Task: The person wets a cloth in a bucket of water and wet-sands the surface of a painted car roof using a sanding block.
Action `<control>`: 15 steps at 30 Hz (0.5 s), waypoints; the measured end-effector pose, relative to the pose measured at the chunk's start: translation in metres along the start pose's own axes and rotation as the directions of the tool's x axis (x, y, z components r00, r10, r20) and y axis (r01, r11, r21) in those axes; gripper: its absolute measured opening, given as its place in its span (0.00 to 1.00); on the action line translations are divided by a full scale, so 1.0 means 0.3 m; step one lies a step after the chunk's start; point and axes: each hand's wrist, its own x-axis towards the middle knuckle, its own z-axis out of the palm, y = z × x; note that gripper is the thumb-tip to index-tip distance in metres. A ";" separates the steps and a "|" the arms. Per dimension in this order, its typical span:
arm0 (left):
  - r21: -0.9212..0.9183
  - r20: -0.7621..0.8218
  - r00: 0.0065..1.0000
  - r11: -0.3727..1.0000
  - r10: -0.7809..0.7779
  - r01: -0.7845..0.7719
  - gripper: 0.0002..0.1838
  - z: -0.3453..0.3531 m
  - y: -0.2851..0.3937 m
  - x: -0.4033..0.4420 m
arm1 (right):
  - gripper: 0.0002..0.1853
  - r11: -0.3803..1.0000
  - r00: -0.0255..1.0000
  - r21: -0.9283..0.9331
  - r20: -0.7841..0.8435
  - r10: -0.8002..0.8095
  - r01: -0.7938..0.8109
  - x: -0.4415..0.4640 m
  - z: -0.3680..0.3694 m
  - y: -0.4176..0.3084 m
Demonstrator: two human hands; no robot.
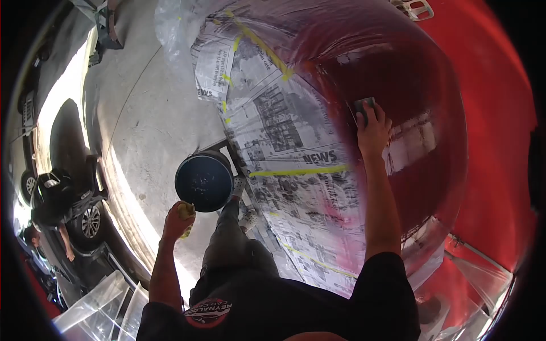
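My right hand (374, 132) is closed around a dark sanding block (364, 108), pressed on a glossy dark red car panel (364, 74). In my left hand (173, 220) is a yellowish sponge (186, 212), gripped just below the near rim of a dark blue bucket (187, 165). The bucket appears to hold some liquid. Newspaper masking (278, 125), fixed with yellow tape (301, 170), covers the area left of the panel and carries a pinkish-red haze along its edge.
My feet are beside the bucket on the concrete floor (136, 96). Clear plastic sheeting (176, 28) hangs at the top and lower left. A bright red surface (495, 142) lies to the right. Another person (51, 199) and a dark vehicle (91, 221) are at the left.
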 end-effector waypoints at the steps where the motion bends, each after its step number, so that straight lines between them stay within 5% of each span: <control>1: 0.012 0.032 0.999 1.000 0.010 -0.010 0.35 0.006 0.004 0.010 | 0.21 1.000 1.000 -0.011 -0.016 0.018 -0.019 0.021 -0.005 0.013; 3: 0.038 0.064 0.998 0.999 0.022 -0.024 0.36 0.010 0.004 0.019 | 0.20 0.998 0.998 0.046 -0.030 -0.050 0.051 0.085 0.009 0.023; 10: 0.041 0.035 0.999 0.999 0.014 -0.015 0.36 0.017 0.089 0.049 | 0.20 0.990 0.992 -0.064 -0.035 0.123 -0.125 0.256 0.065 -0.064; 12: -0.015 0.033 0.999 1.000 -0.012 0.012 0.36 0.027 0.112 0.062 | 0.19 0.996 0.997 -0.058 -0.029 -0.076 0.074 0.172 0.042 -0.096; 15: 0.046 0.045 0.999 0.999 -0.018 0.016 0.36 0.031 0.091 0.077 | 0.19 0.993 0.994 -0.031 0.009 -0.112 0.113 0.254 0.039 -0.047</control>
